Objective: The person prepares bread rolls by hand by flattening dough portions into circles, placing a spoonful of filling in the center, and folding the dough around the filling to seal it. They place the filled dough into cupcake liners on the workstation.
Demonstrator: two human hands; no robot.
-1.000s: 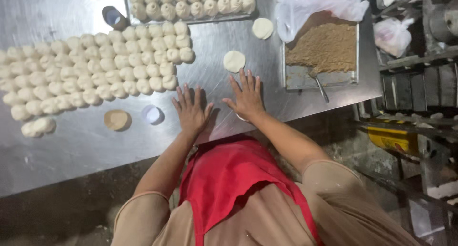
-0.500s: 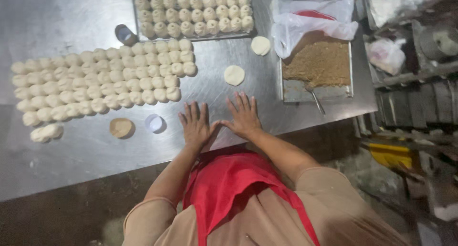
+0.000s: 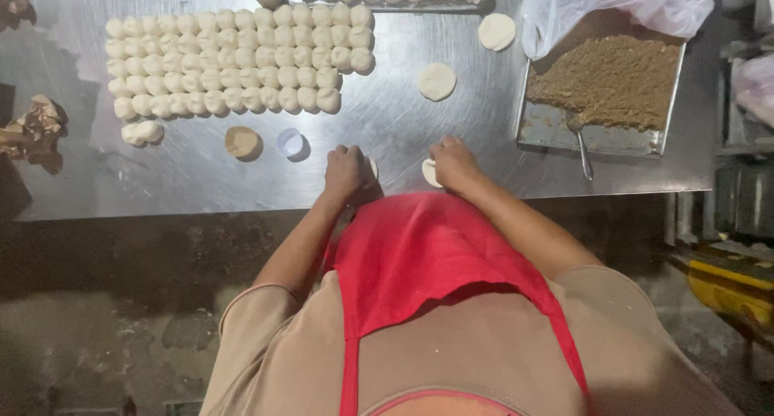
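Where table edge nears, hands (image 3: 347, 172) press dough (image 3: 430, 172).

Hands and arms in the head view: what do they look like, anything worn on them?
Both are bare: no gloves, rings or watch show on the left hand or right hand. The forearms are uncovered up to short tan sleeves of a T-shirt. A red apron with narrow red straps lies over the shirt between the arms.

I see a steel table (image 3: 193, 182): dough balls (image 3: 234, 61) beyond my fingers, two discs (image 3: 437, 81), a tray (image 3: 601, 138) to their right, a cup (image 3: 290, 143) to their left.
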